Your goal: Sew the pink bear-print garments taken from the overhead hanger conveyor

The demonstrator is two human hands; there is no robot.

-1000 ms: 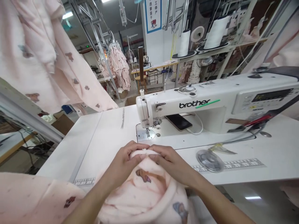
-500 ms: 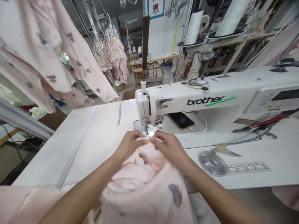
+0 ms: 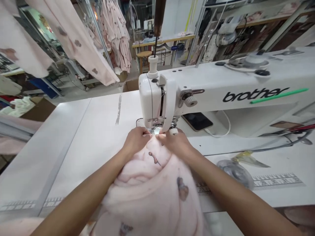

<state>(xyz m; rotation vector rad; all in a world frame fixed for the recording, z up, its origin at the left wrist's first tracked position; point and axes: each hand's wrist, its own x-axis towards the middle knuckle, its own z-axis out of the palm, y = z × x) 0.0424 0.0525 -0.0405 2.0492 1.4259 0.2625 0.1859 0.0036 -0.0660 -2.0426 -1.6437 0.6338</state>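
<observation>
The fabric [image 3: 152, 193] lies before the sewing machine [image 3: 206, 82], with a phone [image 3: 197, 121] under the machine's arm.

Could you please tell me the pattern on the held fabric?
The fabric is pale pink with scattered brown and grey motifs; head view.

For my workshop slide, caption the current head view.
Left hand and right hand hold pink printed cloth at a white sewing machine, a phone lying beneath its arm.

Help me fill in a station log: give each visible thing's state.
Pink fabric: bunched in folds
Left hand: pinching the fabric's far edge
Right hand: pinching it too
Sewing machine: running or not, cannot tell
Phone: flat, screen dark
White cable: plugged into the phone
Pink garment at left: hanging
</observation>
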